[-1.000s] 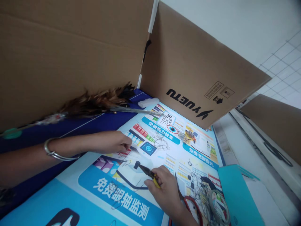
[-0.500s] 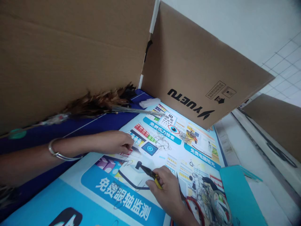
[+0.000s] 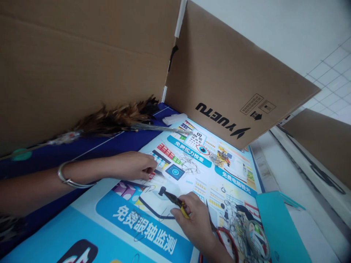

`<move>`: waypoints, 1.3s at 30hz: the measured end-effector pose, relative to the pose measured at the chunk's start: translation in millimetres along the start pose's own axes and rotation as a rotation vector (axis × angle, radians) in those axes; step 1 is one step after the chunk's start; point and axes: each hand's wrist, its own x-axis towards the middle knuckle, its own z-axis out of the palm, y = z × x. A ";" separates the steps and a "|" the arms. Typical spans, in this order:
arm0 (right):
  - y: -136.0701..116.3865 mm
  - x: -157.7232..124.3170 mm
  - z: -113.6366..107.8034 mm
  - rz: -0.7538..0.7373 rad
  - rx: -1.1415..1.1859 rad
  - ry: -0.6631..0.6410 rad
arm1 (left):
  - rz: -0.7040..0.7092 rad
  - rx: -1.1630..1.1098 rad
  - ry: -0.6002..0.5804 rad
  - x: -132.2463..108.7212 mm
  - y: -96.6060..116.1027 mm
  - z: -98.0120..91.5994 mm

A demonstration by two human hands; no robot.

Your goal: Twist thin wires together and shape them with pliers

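My right hand (image 3: 193, 221) is wrapped round a pair of pliers (image 3: 175, 200) with dark jaws and yellow handles. The jaws point up and left, over the printed poster (image 3: 170, 186). My left hand (image 3: 138, 166), with a silver bangle at its wrist, has its fingers curled closed low over the poster, left of the plier tips. Whatever they may pinch is hidden. Thin bent wire pieces (image 3: 189, 164) lie scattered on the poster beyond my hands. More wire loops (image 3: 138, 221) lie nearer to me. Red-handled scissors (image 3: 229, 239) rest beside my right wrist.
Tangled wire and coils (image 3: 251, 232) are heaped at the right, next to a teal box (image 3: 282, 226). Brown feathers (image 3: 115, 118) and a bundle of straight wires (image 3: 161, 128) lie along the back. Cardboard walls (image 3: 233, 73) stand behind and to the left.
My left hand has shifted very slightly to the right. My right hand keeps its hold on the pliers, nearly still.
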 end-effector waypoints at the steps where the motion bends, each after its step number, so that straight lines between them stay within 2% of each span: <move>1: 0.1 0.0 0.0 0.001 -0.002 -0.002 | 0.001 0.001 -0.001 -0.2 -0.1 -0.2; 10: 3.0 0.5 2.4 -0.007 0.023 0.036 | -0.025 0.044 0.023 -1.2 7.2 -3.5; 13: 6.1 1.2 2.6 -0.007 0.112 0.108 | -0.035 0.057 0.050 -3.1 23.8 -7.3; 16: 8.4 2.3 0.9 0.021 0.222 0.160 | 0.004 0.013 0.038 -6.9 49.4 -5.4; 19: 8.8 3.3 -1.2 0.045 0.303 0.168 | 0.109 -0.034 -0.004 -10.3 74.3 4.6; 22: 7.9 3.2 -1.9 0.040 0.331 0.167 | 0.216 0.003 -0.029 -10.8 89.6 18.0; 26: 7.3 2.5 -0.9 0.014 0.322 0.175 | 0.315 0.090 -0.010 -7.8 93.6 32.3; 32: 6.8 3.2 -0.3 -0.003 0.308 0.174 | 0.401 0.271 0.092 -11.3 97.5 45.0; 39: 7.8 1.4 1.4 -0.029 0.292 0.192 | 0.441 0.535 0.193 -21.1 112.2 67.0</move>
